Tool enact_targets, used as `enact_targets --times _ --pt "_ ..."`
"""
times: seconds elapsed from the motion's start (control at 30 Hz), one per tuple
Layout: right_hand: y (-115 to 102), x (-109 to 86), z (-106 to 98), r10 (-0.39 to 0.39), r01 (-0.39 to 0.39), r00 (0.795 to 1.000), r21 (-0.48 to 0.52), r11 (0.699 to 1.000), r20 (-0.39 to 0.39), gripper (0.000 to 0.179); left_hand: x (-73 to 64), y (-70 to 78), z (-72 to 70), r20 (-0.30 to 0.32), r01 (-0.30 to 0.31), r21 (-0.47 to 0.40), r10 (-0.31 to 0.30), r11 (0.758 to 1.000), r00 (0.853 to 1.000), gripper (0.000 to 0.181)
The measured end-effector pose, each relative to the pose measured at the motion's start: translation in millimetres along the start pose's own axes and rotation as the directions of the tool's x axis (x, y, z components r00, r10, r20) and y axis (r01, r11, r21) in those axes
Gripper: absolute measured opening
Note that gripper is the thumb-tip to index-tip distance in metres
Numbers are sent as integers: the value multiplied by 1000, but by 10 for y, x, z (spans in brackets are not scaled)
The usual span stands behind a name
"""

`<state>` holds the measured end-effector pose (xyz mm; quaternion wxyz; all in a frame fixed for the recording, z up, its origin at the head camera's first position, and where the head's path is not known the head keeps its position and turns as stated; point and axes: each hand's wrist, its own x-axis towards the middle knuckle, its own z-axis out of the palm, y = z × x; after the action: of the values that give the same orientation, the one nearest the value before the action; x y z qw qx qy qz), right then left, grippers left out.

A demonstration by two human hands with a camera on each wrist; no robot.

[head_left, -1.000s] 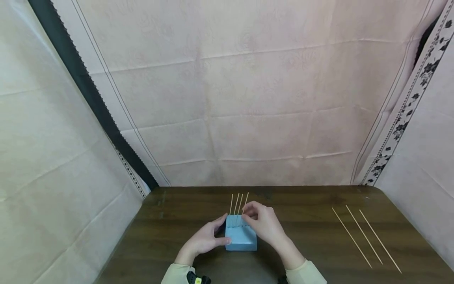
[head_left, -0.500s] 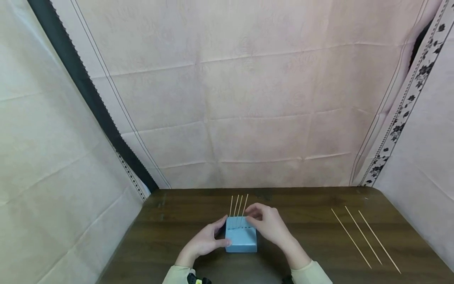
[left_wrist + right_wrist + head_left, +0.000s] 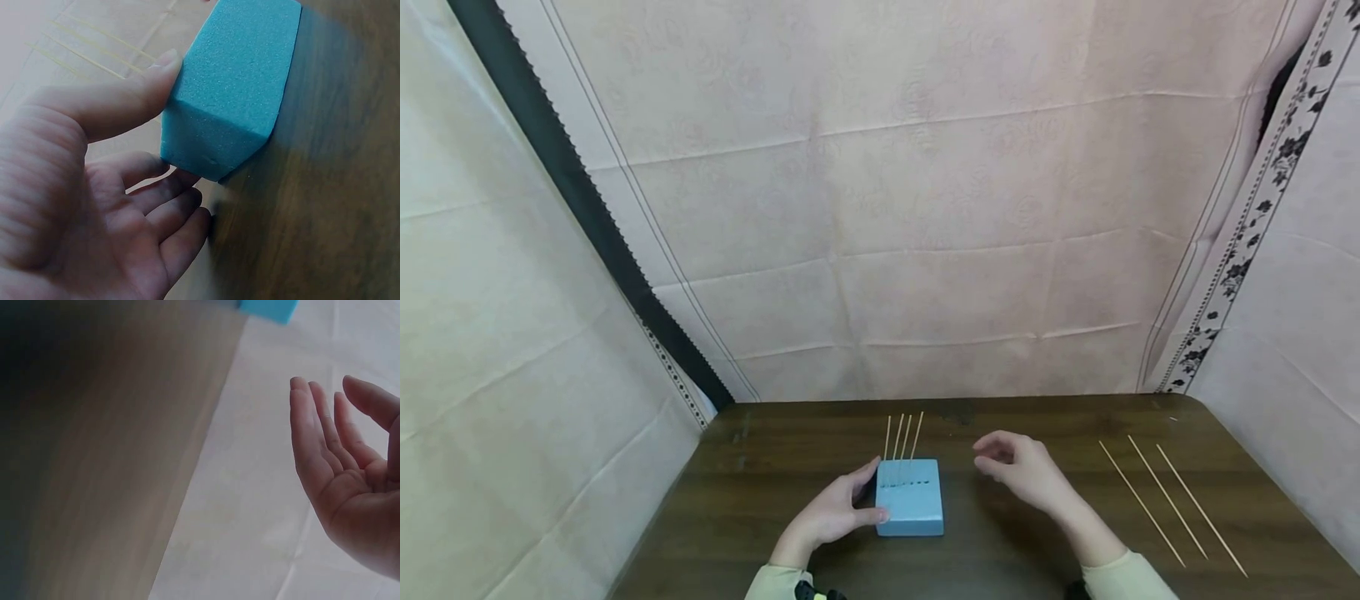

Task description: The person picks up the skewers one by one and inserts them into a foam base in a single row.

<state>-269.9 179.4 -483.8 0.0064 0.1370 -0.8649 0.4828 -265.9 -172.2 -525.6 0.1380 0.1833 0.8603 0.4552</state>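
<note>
A blue foam block [image 3: 912,504] rests on the table, with a row of small holes across its upper face. Several thin wooden skewers [image 3: 917,436] stand up from the left part of that row, leaning slightly. My left hand [image 3: 829,518] holds the block from its left side; in the left wrist view the thumb lies on one face of the foam [image 3: 244,69] and the fingers lie at another side. To the right of the block, my right hand [image 3: 1026,473] is apart from it. Its fingers [image 3: 304,419] are loosely bent with nothing between them.
Three skewers [image 3: 1168,497] lie apart and slanted on the right part of the dark wooden table [image 3: 1000,558]. Pale cloth [image 3: 940,208] hangs behind the table's far edge and along both sides.
My right hand has let go of the rightmost standing skewer and moved right, away from the block. The left hand keeps its hold, and the block stays in place.
</note>
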Motion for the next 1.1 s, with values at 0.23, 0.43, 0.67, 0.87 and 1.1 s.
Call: enact_targets --times 0.23,0.43,0.67,0.87,1.1 --pt "337 -217 -393 -4 3 1000 -52 999 -8 23 -7 -27 8 1 4 -2 -4 1000 1000 93" --pt "590 -444 -767 39 -50 996 -144 988 -80 30 -9 -34 0 1 3 -2 -3 1000 1000 95" --pt "774 -658 -1164 82 -123 984 -271 955 -158 38 -1 -22 0 0 -2 5 2 1000 1000 95" --pt "896 -742 -1327 98 -151 981 -338 929 -169 41 -1 -11 -8 -1 -12 -23 12 1000 1000 94" --pt "989 -759 -1356 113 -154 985 -359 921 -132 48 9 -18 -4 -1 -20 -33 20 999 1000 94"
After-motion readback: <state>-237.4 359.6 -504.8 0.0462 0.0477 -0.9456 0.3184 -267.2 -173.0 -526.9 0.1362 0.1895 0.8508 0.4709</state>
